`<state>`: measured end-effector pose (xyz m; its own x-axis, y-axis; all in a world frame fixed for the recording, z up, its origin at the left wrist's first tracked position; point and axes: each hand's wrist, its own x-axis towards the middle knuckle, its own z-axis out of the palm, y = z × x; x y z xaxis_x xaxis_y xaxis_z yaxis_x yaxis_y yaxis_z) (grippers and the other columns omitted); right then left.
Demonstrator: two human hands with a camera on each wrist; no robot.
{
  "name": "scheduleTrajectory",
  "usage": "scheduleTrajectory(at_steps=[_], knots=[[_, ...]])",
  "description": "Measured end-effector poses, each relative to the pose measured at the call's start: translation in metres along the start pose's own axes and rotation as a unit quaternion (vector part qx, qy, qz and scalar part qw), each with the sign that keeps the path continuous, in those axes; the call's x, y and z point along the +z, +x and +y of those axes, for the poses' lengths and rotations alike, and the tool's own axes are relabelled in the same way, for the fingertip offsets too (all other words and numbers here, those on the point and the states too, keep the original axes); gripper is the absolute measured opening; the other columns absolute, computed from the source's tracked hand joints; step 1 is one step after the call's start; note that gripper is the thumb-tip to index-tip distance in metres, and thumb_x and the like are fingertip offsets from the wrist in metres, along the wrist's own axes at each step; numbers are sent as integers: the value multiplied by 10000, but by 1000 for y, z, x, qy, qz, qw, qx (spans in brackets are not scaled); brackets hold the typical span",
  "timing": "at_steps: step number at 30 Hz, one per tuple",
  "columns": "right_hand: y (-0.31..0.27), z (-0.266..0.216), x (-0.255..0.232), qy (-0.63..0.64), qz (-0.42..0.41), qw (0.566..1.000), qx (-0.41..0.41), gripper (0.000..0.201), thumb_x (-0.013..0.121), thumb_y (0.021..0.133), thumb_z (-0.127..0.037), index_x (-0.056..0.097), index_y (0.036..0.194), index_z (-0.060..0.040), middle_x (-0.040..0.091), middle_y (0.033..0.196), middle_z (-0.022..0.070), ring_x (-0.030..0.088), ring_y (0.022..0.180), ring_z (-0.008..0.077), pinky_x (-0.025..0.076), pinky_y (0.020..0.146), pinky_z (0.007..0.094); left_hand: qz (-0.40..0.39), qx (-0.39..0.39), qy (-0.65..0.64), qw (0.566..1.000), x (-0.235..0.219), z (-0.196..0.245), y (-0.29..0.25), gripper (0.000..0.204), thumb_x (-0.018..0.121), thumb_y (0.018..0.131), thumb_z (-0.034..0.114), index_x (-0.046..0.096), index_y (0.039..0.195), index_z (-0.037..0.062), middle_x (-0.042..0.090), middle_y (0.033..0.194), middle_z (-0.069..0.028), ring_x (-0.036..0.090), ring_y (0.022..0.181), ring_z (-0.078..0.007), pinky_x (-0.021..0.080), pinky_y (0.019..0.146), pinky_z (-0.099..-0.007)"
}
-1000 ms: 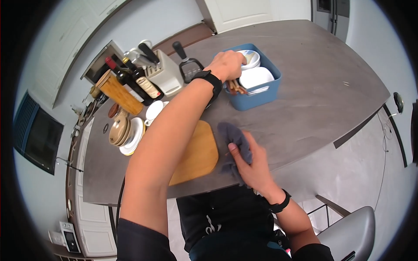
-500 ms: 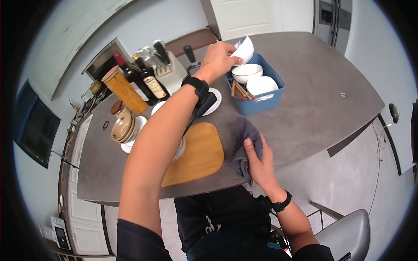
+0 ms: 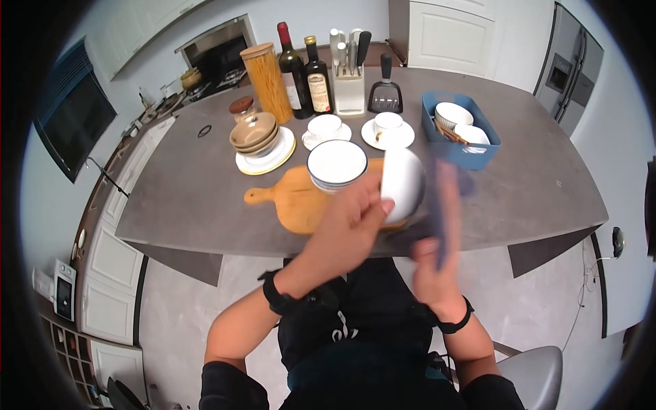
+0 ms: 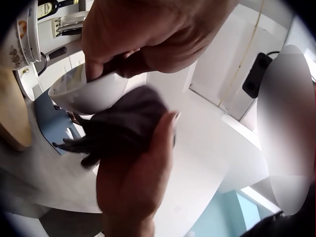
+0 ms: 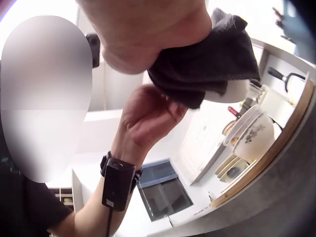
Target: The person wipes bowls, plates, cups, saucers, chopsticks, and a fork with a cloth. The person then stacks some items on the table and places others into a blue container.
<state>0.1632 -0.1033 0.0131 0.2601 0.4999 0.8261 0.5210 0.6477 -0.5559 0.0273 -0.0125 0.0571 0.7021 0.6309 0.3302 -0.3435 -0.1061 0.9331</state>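
My left hand (image 3: 342, 232) pinches the rim of a white bowl (image 3: 402, 184), which is tipped on its side above the cutting board (image 3: 297, 205). Blurred by motion, my right hand (image 3: 441, 273) grips a dark grey cloth (image 3: 465, 182) just right of the bowl. In the left wrist view the cloth (image 4: 128, 118) lies against or very close to the underside of the bowl (image 4: 89, 96), with the thumb on the cloth. The right wrist view shows the cloth (image 5: 207, 64) hiding most of the bowl. Stacked bowls (image 3: 336, 162) with a dark rim stand on the board.
A blue bin (image 3: 478, 158) at the right holds bowls and wooden utensils. Behind the board are two cups on saucers (image 3: 388, 131), a knife block (image 3: 350, 94), bottles (image 3: 318, 85) and a pasta jar (image 3: 266, 82). Brown bowls (image 3: 254, 133) sit on plates at the left.
My left hand has brought the white bowl from above the bin back toward my body. The right hand and cloth have risen beside it. The head view has turned left.
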Motion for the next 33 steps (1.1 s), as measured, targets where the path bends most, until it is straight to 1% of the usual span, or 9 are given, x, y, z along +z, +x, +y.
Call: scheduleTrajectory(at_steps=[3, 8, 10, 12, 14, 18, 24, 27, 33], knots=[[16, -42, 20, -286, -188, 938, -46, 779, 760, 750, -164, 490, 1471, -45, 394, 1578, 156, 349, 1451, 426, 260, 1169, 568, -37, 21, 155, 987, -17, 3, -39, 326, 517, 1014, -2, 525, 1338, -40, 659, 1186, -56, 610, 1058, -102, 490, 930, -295], [40, -28, 26, -217, -193, 955, -64, 491, 714, 864, -205, 618, 1308, -19, 610, 1352, 145, 551, 1268, 338, 408, 1067, 490, -108, -51, 140, 983, -34, 21, -69, 261, 504, 1042, 22, 523, 1293, -48, 676, 1078, -80, 626, 1005, -113, 481, 899, -271], [55, -25, 20, 145, -235, 928, 249, 364, 603, 1003, -280, 660, 1229, 0, 698, 1202, 128, 639, 1124, 243, 476, 992, 379, -111, -53, 99, 987, -35, 21, -76, 275, 511, 1050, 43, 516, 1309, -47, 675, 1108, -82, 626, 1026, -113, 478, 911, -267], [62, -21, 17, 314, -205, 853, 364, 465, 493, 1066, -378, 659, 1238, 22, 724, 1147, 126, 687, 1029, 184, 543, 918, 332, -113, -53, 56, 991, -35, 22, -81, 290, 517, 1057, 65, 510, 1325, -46, 674, 1137, -85, 626, 1046, -113, 475, 924, -264], [51, 5, 21, 455, -143, 766, 430, 503, 482, 1064, -397, 617, 1295, 28, 726, 1153, 140, 701, 1078, 228, 563, 942, 368, -60, -6, -61, 996, -33, 22, -81, 323, 523, 1066, 96, 490, 1352, -50, 663, 1208, -89, 621, 1096, -118, 463, 953, -253], [26, -4, 47, 557, 11, 712, 428, 550, 419, 1078, -437, 543, 1384, 2, 670, 1284, 164, 685, 1118, 273, 550, 976, 394, 1, 69, -153, 986, -26, 10, -77, 347, 529, 1068, 115, 471, 1364, -57, 647, 1268, -94, 615, 1140, -129, 462, 982, -261], [-25, -26, 71, 475, 51, 775, 414, 525, 451, 1094, -416, 444, 1461, -40, 563, 1385, 83, 551, 1267, 196, 431, 1096, 373, 90, 32, 280, 955, -19, -4, -67, 317, 554, 985, -17, 542, 1301, -43, 661, 1257, -173, 664, 1141, -239, 494, 1002, -326], [-25, -38, 66, 424, 63, 808, 404, 535, 452, 1093, -423, 441, 1460, -34, 561, 1388, 81, 554, 1257, 194, 432, 1087, 364, 34, 242, 498, 832, -21, -16, -55, 446, 661, 827, 0, 604, 1267, -45, 673, 1263, -183, 659, 1135, -351, 531, 970, -427], [-35, -10, 36, 329, 23, 834, 442, 386, 555, 1072, -202, 525, 1376, 35, 627, 1291, 94, 593, 1168, 150, 472, 1012, 308, -47, 220, 687, 691, -23, -14, -70, 387, 636, 876, 119, 652, 1239, -14, 627, 1333, -185, 569, 1288, -345, 427, 1088, -501]])
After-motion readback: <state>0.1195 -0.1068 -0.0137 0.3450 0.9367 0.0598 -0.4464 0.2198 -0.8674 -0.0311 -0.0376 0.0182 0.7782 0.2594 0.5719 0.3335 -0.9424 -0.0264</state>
